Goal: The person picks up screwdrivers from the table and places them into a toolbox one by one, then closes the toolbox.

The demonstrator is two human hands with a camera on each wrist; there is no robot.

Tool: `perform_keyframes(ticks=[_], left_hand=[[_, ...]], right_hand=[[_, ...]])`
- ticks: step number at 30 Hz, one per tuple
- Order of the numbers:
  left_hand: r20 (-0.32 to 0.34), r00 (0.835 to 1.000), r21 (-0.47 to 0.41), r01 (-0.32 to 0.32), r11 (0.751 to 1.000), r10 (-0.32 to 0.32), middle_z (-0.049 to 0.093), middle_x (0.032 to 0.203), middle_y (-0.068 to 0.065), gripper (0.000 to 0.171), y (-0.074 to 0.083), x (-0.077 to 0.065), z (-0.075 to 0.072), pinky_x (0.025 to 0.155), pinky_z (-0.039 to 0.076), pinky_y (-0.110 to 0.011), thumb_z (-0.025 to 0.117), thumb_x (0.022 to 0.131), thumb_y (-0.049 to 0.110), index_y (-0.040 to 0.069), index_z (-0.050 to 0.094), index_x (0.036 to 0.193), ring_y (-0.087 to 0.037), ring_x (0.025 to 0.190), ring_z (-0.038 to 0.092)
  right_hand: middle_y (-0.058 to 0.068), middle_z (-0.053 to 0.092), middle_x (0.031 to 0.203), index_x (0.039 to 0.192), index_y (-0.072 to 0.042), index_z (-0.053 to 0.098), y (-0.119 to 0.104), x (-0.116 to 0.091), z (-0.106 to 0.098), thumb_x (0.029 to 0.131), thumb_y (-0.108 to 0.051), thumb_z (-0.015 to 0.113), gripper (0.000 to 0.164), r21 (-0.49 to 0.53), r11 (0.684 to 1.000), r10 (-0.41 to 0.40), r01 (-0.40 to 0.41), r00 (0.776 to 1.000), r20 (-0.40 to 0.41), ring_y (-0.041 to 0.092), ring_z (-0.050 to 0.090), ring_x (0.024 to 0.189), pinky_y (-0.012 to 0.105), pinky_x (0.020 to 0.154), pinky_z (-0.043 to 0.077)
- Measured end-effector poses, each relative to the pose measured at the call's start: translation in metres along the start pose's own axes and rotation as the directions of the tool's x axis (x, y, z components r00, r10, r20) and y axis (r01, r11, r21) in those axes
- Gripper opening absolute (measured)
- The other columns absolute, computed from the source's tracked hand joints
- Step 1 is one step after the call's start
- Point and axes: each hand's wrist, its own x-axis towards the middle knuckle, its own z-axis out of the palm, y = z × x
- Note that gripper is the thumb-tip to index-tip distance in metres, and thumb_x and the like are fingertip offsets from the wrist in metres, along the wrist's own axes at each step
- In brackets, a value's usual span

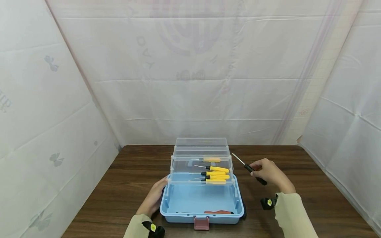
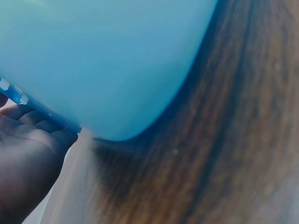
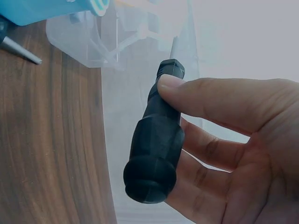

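Note:
My right hand (image 1: 268, 172) pinches a screwdriver (image 1: 251, 169) by its black handle, thumb on top. Its bare shaft slants up and left toward the raised trays. A light blue toolbox (image 1: 202, 218) stands in the middle of the table with its lid up. At its left side my left hand (image 1: 156, 195) grips the rim near the rear; some fingers are hidden there. Several yellow-handled screwdrivers (image 1: 219, 177) lie in the clear trays (image 1: 181, 164). Down in the blue base, along the front wall, lies a red-handled screwdriver (image 1: 218, 212).
A brown wooden table (image 1: 119, 198) carries everything. White patterned sheets (image 1: 166, 99) hang behind it and at both sides. A reddish latch (image 1: 201, 223) hangs at the toolbox front. In the right wrist view, a grey tapered tip (image 3: 23, 51) shows beside the toolbox.

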Motion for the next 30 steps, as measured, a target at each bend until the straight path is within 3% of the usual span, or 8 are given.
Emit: perform_keyframes(ticks=[15, 30], left_hand=[[0.001, 1.0, 0.0, 0.007, 1.0, -0.007, 0.026, 0.155, -0.025, 0.06, 0.002, -0.001, 0.0, 0.113, 0.025, -0.06, 0.039, 0.102, 0.034, 0.002, 0.025, 0.151, -0.044, 0.142, 0.025], [0.006, 1.0, 0.005, 0.01, 1.0, -0.01, 0.026, 0.155, -0.025, 0.058, 0.004, -0.002, 0.001, 0.113, 0.025, -0.06, 0.037, 0.103, 0.031, 0.002, 0.024, 0.151, -0.044, 0.142, 0.024]], right_hand=[[0.008, 0.069, 0.088, 0.108, 0.004, 0.069, -0.017, 0.015, -0.01, 0.086, -0.006, 0.068, 0.025, -0.025, 0.998, -0.056, 0.056, 0.998, 0.002, 0.016, 0.062, 0.075, 0.036, 0.068, 0.055], [0.008, 0.07, 0.088, 0.108, 0.003, 0.069, -0.035, 0.036, -0.006, 0.087, -0.003, 0.065, 0.022, -0.03, 0.991, -0.129, 0.128, 0.992, -0.016, 0.015, 0.06, 0.072, 0.034, 0.068, 0.054]])
